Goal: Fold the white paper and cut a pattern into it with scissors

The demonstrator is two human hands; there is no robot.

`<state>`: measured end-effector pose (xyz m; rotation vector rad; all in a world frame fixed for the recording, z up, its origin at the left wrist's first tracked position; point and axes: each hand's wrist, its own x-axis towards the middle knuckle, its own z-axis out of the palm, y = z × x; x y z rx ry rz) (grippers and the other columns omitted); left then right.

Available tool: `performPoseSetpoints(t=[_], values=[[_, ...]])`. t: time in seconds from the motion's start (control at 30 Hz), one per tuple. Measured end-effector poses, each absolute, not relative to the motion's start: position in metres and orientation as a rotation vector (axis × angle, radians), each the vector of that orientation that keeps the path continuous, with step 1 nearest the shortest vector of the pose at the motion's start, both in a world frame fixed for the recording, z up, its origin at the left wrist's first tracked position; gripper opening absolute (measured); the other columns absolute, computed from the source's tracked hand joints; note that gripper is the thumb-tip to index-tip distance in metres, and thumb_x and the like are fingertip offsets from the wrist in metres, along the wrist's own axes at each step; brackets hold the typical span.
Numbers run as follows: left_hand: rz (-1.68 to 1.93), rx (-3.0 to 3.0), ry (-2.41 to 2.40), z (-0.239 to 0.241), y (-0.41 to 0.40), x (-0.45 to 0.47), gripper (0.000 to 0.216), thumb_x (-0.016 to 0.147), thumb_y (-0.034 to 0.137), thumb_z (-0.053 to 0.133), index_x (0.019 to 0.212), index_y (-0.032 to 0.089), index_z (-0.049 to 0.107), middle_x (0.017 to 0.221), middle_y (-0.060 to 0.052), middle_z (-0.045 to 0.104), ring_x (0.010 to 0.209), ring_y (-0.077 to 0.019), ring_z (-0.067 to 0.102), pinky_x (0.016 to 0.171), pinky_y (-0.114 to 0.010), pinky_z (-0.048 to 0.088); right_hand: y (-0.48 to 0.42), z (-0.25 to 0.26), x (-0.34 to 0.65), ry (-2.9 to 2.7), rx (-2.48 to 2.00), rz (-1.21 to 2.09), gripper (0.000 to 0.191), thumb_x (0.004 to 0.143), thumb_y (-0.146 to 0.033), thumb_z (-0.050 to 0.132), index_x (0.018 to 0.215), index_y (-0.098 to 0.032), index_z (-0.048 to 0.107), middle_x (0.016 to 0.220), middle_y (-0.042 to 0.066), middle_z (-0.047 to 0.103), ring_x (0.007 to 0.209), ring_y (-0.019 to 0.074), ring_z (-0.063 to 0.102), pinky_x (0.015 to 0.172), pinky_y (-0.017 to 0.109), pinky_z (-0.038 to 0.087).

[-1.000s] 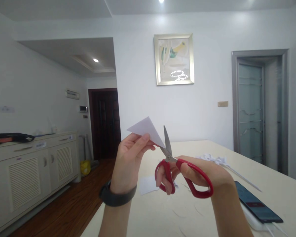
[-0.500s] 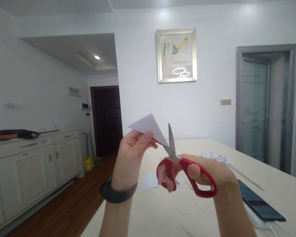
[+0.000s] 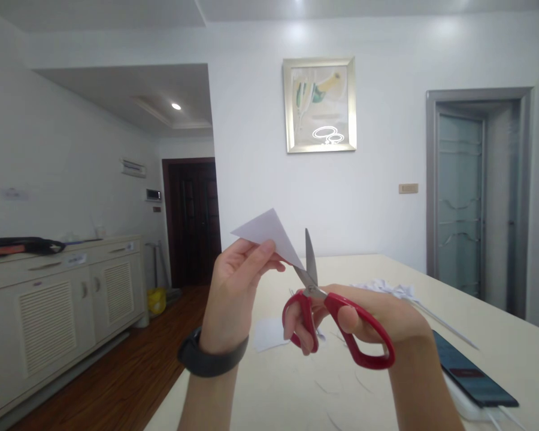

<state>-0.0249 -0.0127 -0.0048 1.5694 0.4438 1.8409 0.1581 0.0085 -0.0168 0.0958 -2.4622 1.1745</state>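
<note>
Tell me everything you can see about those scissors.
The scissors have red, plastic-looking handles and grey, metal-looking blades joined at a pivot. They are open, blades upward, held above the table in the right hand, its thumb in the larger loop and fingers through the smaller. The left blade meets the lower corner of the white paper; whether it is cutting, I cannot tell.

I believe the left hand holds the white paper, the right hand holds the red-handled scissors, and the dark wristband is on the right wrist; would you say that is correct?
Not quite: the head view shows the dark wristband on the left wrist, not the right. As you said, the left hand holds the white paper and the right hand holds the red-handled scissors.
</note>
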Motion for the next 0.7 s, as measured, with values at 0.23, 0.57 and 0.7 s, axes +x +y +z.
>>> performPoseSetpoints(t=[0.23, 0.57, 0.7], values=[[1.845, 1.556, 0.441, -0.0048, -0.0133, -0.0244, 0.013, 0.079, 0.027, 0.067, 0.075, 0.015, 0.069, 0.07, -0.003, 0.069, 0.065, -0.0131, 0.061, 0.066, -0.024, 0.047, 0.0089, -0.0165, 0.1572, -2.465, 0.106, 1.16, 0.061, 0.089, -0.066, 0.034, 0.095, -0.011, 0.061, 0.08, 0.006, 0.053, 0.076, 0.0183, 0.053, 0.074, 0.035, 0.048], [1.859, 1.542, 0.361, -0.005, -0.0158, -0.0218, 0.014, 0.082, 0.022, 0.065, 0.071, 0.016, 0.07, 0.066, -0.001, 0.072, 0.06, -0.011, 0.065, 0.061, -0.021, 0.049, 0.001, -0.0119, 0.1596, -2.445, 0.028, 1.093, 0.067, 0.088, -0.071, 0.025, 0.101, -0.015, 0.06, 0.076, 0.006, 0.058, 0.076, 0.0204, 0.055, 0.075, 0.036, 0.049], [1.881, 1.52, 0.389, -0.0049, -0.0181, -0.0218, 0.017, 0.082, 0.022, 0.065, 0.067, 0.015, 0.069, 0.065, -0.001, 0.072, 0.061, -0.0112, 0.066, 0.062, -0.021, 0.049, -0.0005, -0.0088, 0.1561, -2.418, 0.018, 1.122, 0.055, 0.092, -0.062, 0.03, 0.102, -0.017, 0.06, 0.075, 0.006, 0.059, 0.072, 0.0197, 0.053, 0.076, 0.037, 0.048]])
